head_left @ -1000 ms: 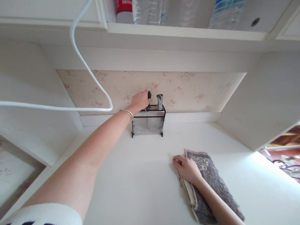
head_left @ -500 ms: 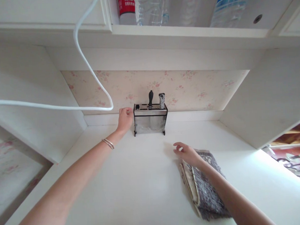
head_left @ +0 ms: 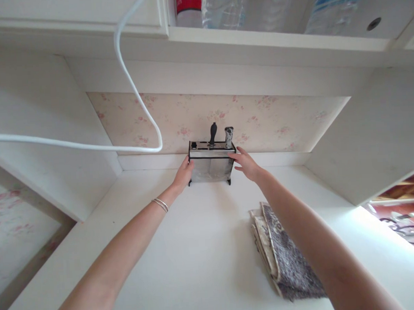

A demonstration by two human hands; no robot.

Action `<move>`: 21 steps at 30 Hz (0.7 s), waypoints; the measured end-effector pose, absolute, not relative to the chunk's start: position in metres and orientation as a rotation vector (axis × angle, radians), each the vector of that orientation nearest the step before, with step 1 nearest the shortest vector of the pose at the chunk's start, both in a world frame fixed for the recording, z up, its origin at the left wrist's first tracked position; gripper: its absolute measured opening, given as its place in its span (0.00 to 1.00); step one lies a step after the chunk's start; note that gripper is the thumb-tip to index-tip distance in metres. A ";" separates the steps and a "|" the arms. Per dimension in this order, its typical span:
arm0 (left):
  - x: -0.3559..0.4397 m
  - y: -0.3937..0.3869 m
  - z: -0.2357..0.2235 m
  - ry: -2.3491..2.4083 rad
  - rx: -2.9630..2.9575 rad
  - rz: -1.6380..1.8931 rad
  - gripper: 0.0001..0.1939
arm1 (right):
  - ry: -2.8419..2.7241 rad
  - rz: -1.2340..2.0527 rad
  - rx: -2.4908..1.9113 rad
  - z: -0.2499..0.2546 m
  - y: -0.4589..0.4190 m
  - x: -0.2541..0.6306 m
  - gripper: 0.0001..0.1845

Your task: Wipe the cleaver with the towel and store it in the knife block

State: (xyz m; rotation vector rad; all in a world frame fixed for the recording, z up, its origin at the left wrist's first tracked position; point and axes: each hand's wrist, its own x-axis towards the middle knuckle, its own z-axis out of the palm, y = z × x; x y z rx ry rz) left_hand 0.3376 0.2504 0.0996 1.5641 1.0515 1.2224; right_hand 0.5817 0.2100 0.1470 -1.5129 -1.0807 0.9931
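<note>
A knife holder [head_left: 211,168] with clear sides and a dark frame stands upright on the white counter, against the back wall. A black handle [head_left: 213,133] and a mottled grey-and-black handle [head_left: 228,136] stick up from its slotted top. My left hand [head_left: 184,172] is closed on the holder's left end, its thumb side at the front. At the right end, my right hand [head_left: 246,164] grips the upper corner, fingers spread to the front and the side. Under my right forearm lies a folded grey and beige cloth [head_left: 290,265], partly hidden.
A white cable [head_left: 135,89] hangs in front at the upper left. Overhead, a shelf [head_left: 274,40] holds several bottles, one with a red label [head_left: 189,0]. White panels [head_left: 357,134] close in the counter on both sides; floral wallpaper [head_left: 277,120] covers the back.
My right hand has moved up and left from beside the cloth to the holder's right end. My left hand has closed in on its left end. The view has shifted slightly.
</note>
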 end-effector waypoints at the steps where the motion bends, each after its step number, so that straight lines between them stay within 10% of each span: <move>1: 0.338 0.249 0.101 1.013 1.563 1.229 0.25 | -1.097 0.995 -1.494 0.149 0.211 0.579 0.38; 21: 0.415 0.192 0.116 0.582 1.478 1.040 0.48 | -0.983 0.800 -1.487 0.183 0.147 0.663 0.31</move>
